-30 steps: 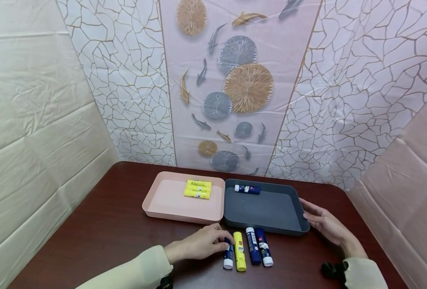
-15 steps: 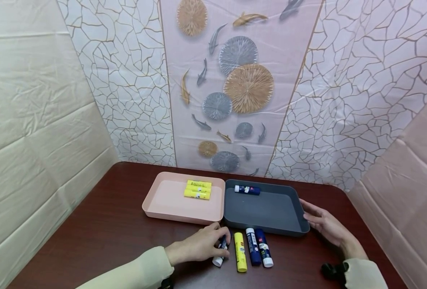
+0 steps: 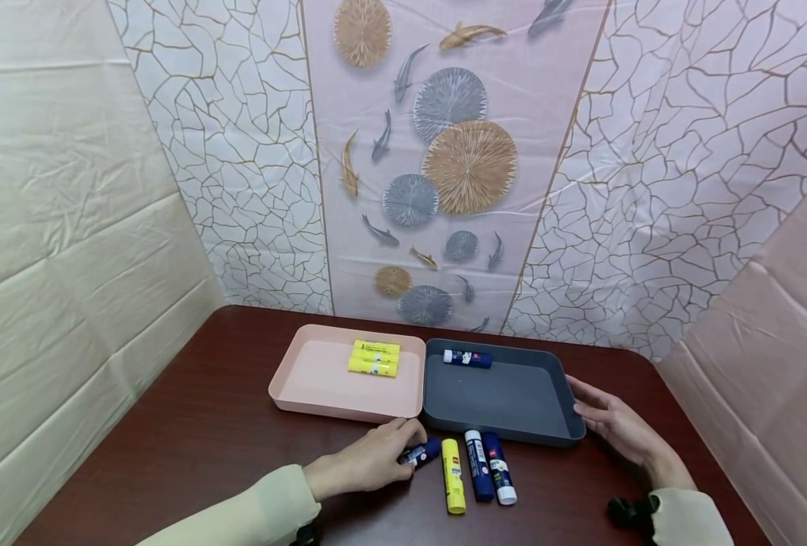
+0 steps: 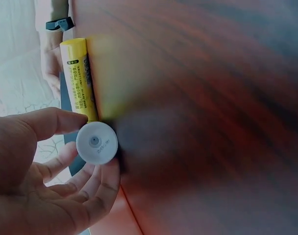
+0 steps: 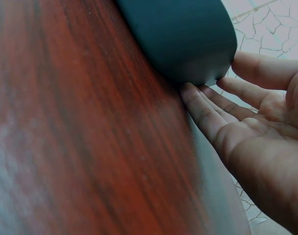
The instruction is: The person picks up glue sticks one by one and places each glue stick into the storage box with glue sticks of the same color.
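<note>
Working remotely, I find the left hand (image 3: 371,458) pinching a dark-blue, white-ended cylindrical plastic glue stick (image 3: 428,450) between thumb and fingers, presumably because its round barrel could roll; whether it is lifted, I cannot tell. It is just outside the dark-grey rectangular tray (image 3: 506,396), at eight o'clock. At that tray's three o'clock, the right hand (image 3: 617,426), fingers extended and parted, touches its wall, apparently steadying it.

A dark red table (image 3: 226,432) spanned the lower part of the head view. At upper centre, a pink panel (image 3: 349,250) bore fish (image 3: 471,35) and round discs (image 3: 469,167), with gold-veined white cloth (image 3: 683,152) either side. Cream cloth (image 3: 69,227) filled the left edge, pinkish cloth (image 3: 772,303) the lower right.
</note>
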Demonstrator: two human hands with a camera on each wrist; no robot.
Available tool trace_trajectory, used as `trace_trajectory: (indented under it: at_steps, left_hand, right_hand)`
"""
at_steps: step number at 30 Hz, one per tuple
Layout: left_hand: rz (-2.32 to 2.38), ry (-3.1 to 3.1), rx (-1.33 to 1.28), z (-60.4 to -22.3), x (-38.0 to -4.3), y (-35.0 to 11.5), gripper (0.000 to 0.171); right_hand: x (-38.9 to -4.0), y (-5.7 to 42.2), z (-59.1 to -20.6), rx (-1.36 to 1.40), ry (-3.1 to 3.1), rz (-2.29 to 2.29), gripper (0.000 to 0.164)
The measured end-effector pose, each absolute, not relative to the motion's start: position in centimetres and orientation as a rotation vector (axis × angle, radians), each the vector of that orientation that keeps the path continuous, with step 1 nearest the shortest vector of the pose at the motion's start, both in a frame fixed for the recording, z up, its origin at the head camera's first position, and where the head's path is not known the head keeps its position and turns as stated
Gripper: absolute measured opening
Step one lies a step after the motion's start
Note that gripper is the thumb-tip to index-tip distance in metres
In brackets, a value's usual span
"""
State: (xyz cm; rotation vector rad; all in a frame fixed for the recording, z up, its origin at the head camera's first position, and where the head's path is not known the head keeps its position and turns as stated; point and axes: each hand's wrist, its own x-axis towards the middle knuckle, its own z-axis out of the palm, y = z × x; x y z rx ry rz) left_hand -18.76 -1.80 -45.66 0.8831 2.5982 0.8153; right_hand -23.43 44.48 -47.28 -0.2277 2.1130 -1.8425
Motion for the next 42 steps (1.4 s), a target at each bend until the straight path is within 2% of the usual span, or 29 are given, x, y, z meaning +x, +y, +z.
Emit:
trace_trajectory:
  at_steps: [5,26,42]
  left_hand:
    - [0.759,2.606,0.876,-45.50,-19.05,-1.94,0.040]
    - [0.647,2.658,1.028,-45.71,-19.34,-2.00,0.034]
    - [0.749,2.612,1.016,-45.22,-19.55,-2.50,0.034]
  right_hand:
    - [-23.36,44.49,-47.23,-0.228,2.113,-1.844,0.073]
    - [-23.41,44.34,-47.19,-0.182,2.112,-1.844,0.073]
    - [-23.60,44.49,-47.31,-0.186,2.113,-1.841,0.072]
